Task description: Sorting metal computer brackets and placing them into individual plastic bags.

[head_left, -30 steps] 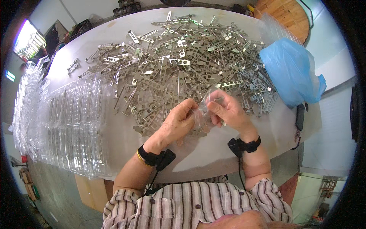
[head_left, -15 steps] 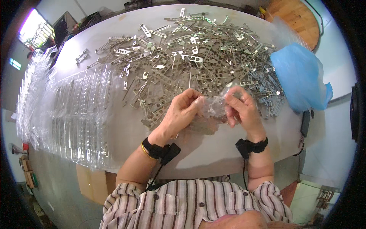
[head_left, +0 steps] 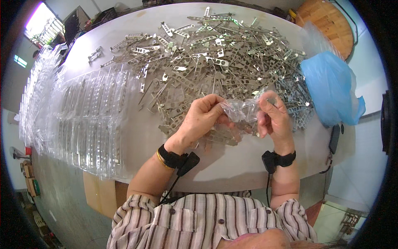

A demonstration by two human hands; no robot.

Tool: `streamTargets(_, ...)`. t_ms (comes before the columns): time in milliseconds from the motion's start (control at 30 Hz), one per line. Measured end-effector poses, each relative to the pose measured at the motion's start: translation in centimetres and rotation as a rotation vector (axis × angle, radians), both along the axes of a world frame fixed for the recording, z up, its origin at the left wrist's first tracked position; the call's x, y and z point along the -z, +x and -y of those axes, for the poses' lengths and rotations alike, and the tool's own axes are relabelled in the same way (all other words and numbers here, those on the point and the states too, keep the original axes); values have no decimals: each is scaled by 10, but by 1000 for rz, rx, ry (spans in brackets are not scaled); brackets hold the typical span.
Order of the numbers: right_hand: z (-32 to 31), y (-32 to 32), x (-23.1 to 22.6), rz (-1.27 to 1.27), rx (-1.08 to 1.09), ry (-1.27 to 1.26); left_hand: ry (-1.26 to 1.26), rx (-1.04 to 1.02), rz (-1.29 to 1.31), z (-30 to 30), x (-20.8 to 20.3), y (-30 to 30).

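Note:
A crumpled clear plastic bag (head_left: 243,111) is stretched between my two hands at the near edge of the metal pile. My left hand (head_left: 203,115) is closed, pinching the left end of the bag between thumb and fingers. Curled around the right end of the plastic is my right hand (head_left: 280,124), thumb bent against the fingers. Flat metal pieces (head_left: 224,137) show under or inside the bag; I cannot tell which. Just beyond lies a heap of silvery perforated metal strips and thin rods (head_left: 195,62).
Rows of clear plastic packs (head_left: 89,120) cover the left of the white table (head_left: 153,166), with more stacked at its far left edge. A blue plastic bag (head_left: 329,87) sits at the right. A cardboard box (head_left: 99,193) stands below the near left edge.
My right hand has moved a little to the right, pulling the clear bag wider. The whole view has shifted slightly.

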State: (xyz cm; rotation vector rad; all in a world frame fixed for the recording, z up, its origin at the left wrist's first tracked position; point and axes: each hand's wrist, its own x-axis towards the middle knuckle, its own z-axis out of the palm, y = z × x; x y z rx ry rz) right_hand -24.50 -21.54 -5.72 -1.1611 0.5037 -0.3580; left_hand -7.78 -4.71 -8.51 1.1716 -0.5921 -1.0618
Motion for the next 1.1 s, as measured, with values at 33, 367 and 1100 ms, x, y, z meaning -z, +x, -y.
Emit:
streamTargets(33, -1, 1, 0, -9, 2, -6, 0, -1, 0, 0, 2, 0)
streamTargets(367, 1, -1, 0, -100, -136, -31, -43, -25, 216, 2, 9, -3)
streamTargets(1100, 1, 6, 12, 118, 33, 124, 22, -17, 109, 3, 0, -3)
